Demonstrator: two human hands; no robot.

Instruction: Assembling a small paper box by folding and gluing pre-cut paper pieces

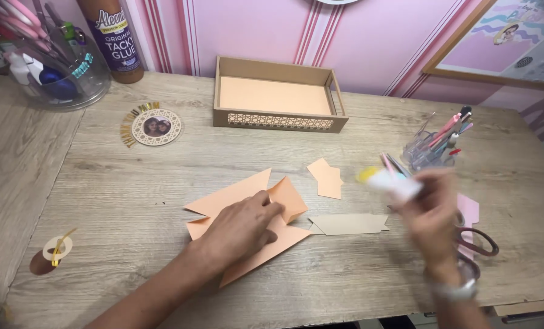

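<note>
Nearest the camera, two bare forearms reach over a pale wood-grain desk (132, 207). One left hand (242, 226) lies palm down, fingers loosely curled, pressing on a folded sheet of peach-coloured card (235, 195) near the desk's middle — it holds the sheet flat rather than pinching it. One right hand (433, 213), blurred by motion, has its grip closed around a white tube-shaped stick with a yellow end (389, 180), probably a glue stick, raised just right of the sheet.

Two smaller offcuts lie apart from the sheet: one peach card scrap (326, 178) above, one tan strip of card (350, 223) just right of the left hand. One pair of scissors with dark handles (477, 242) rests by the right wrist, beside a pink paper piece (468, 210). Behind stand one open cardboard tray with a lattice front (278, 120), one clear pen holder (433, 146), one round photo ornament with gold lettering (155, 127), one brown glue bottle with a purple label (112, 38) and one clear round tub of tools (46, 61).
</note>
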